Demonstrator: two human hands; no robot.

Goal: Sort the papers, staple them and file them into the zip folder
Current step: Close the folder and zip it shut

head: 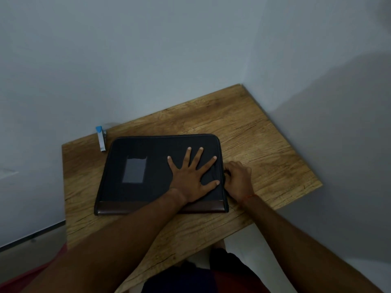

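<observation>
1. nearest the camera, the person's dark shorts (190,278) are showing at the bottom edge, and both bare forearms are reaching forward over the wooden table (201,227).
2. the zip folder (148,153) is lying flat and closed on the table, a little left of the middle, with its brown strip (137,206) running along the edge nearest the person.
3. the left hand (190,176) is pressing palm down on the right half of the folder's cover; its fingers are lying straight and spread wide apart, with the thumb pointing towards the folder's right edge.
4. just beside it, the right hand (239,180) is resting on the table against the folder's right edge, where the zip is running. its fingers are curling in together and gripping that edge; the exact part they are pinching is staying hidden under the knuckles.
5. a thin reddish thread (249,197) is sitting round the right wrist.
6. further in, a grey clear pocket (134,170) is showing on the left half of the cover, well apart from both hands.
7. a blue and silver stapler (101,138) is lying at the table's far left edge, just beside the folder's far left corner and not touching it.
8. behind everything, a plain pale wall (148,60) is meeting the table along its far sides, forming a corner at the right.
</observation>
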